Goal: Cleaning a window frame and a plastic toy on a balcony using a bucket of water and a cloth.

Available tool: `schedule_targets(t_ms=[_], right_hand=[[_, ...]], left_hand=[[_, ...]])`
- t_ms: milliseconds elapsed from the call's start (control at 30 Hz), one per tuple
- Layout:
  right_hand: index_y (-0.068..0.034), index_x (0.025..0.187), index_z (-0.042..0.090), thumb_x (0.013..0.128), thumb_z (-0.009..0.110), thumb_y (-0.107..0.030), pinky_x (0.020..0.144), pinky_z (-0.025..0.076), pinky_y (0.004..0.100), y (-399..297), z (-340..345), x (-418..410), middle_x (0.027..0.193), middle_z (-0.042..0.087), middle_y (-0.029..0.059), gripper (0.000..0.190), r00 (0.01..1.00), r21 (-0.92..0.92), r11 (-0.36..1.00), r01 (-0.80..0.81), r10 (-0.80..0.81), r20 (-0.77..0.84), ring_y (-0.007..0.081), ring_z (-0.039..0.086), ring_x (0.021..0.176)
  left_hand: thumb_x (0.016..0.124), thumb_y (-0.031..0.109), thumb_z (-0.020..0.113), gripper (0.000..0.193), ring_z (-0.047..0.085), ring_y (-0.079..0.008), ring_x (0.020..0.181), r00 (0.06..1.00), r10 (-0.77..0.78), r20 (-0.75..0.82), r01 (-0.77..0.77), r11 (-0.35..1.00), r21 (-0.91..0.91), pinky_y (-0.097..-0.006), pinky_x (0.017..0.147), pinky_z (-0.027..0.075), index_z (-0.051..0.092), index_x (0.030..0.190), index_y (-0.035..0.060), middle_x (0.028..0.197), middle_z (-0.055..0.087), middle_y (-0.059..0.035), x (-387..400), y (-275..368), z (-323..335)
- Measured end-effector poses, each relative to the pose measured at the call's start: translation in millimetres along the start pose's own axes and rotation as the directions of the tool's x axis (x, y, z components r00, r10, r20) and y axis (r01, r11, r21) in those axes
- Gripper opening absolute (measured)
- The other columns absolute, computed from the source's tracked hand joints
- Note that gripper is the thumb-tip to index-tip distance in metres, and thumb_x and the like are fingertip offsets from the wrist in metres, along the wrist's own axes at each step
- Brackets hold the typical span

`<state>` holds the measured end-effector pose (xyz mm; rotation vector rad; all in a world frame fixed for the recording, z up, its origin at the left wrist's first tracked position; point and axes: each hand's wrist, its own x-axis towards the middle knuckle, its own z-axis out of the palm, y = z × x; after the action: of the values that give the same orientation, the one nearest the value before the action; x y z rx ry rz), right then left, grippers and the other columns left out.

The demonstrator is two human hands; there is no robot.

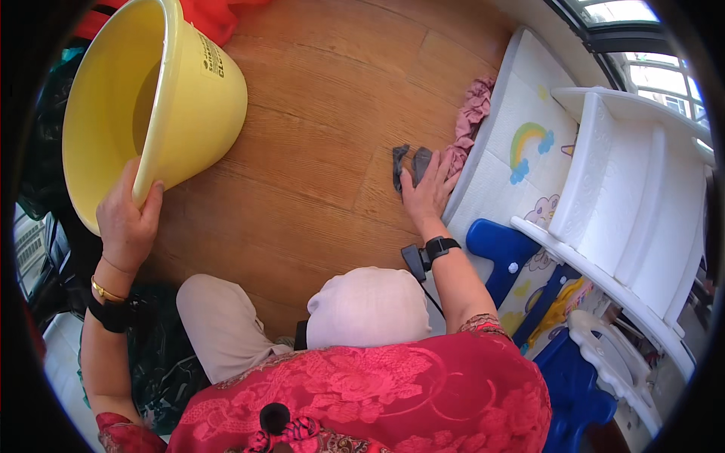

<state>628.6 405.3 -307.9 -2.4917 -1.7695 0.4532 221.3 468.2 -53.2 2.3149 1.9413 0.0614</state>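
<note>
My left hand point(129, 218) grips the rim of a large yellow plastic bucket point(204, 113), which tilts so that its mouth faces left. My right hand point(429, 192) lies on the wood-look floor with its fingers spread, touching a small dark grey cloth item point(421, 162). Just left of that, another dark grey piece point(399, 167) lies by my thumb; whether the two are joined cannot be told. A crumpled pink cloth point(473, 110) runs along the mat's edge, its lower end beside my right fingertips.
A padded white mat point(532, 79) with a rainbow print borders the floor on the right. On it stand a white plastic shelf unit point(623, 187) and blue plastic parts point(501, 249). Red fabric point(209, 17) lies behind the bucket; a dark plastic bag point(164, 351) is beside my left leg.
</note>
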Motion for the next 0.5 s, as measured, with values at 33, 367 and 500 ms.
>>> schedule_targets(t_ms=[33, 367, 500], right_hand=[[-0.003, 0.146, 0.027, 0.082, 0.060, -0.051, 0.115, 0.012, 0.0534, 1.3, 4.6, -36.0, 0.154, 0.012, 0.0173, 0.087, 0.998, 0.014, 1.000, 0.003, -0.004, 0.069, 0.0521, 0.006, 0.137], [-0.008, 0.147, 0.022, 0.066, 0.076, -0.024, 0.112, 0.018, 0.0566, 9.2, -8.0, -144.8, 0.151, 0.014, 0.0221, 0.099, 0.936, 0.174, 0.957, 0.234, -0.270, 0.226, 0.0546, 0.011, 0.135], [-0.009, 0.146, 0.026, 0.065, 0.065, -0.009, 0.109, 0.020, 0.0576, 7.5, 15.2, -93.4, 0.150, 0.023, 0.0184, 0.090, 0.870, 0.160, 0.859, 0.486, -0.494, 0.011, 0.0436, 0.020, 0.138]], left_hand=[[0.086, 0.017, 0.061, 0.027, 0.061, -0.0383, 0.079, 1.000, 0.002, -0.008, -0.002, 1.000, -0.006, -0.0417, 0.068, 0.049, 0.058, 0.111, 0.0053, 0.085, 0.064, -0.0189, -0.2, 0.6, 0.5], [0.085, 0.017, 0.061, 0.027, 0.062, -0.0365, 0.082, 0.998, 0.014, -0.059, -0.018, 0.998, -0.066, -0.0409, 0.070, 0.049, 0.058, 0.111, 0.0091, 0.089, 0.065, -0.0162, 3.4, 1.2, -2.2], [0.085, 0.015, 0.061, 0.028, 0.061, -0.0371, 0.084, 0.995, 0.046, -0.094, -0.051, 0.997, -0.051, -0.0418, 0.072, 0.048, 0.057, 0.111, 0.0062, 0.090, 0.064, -0.0176, 3.1, -4.3, 2.6]])
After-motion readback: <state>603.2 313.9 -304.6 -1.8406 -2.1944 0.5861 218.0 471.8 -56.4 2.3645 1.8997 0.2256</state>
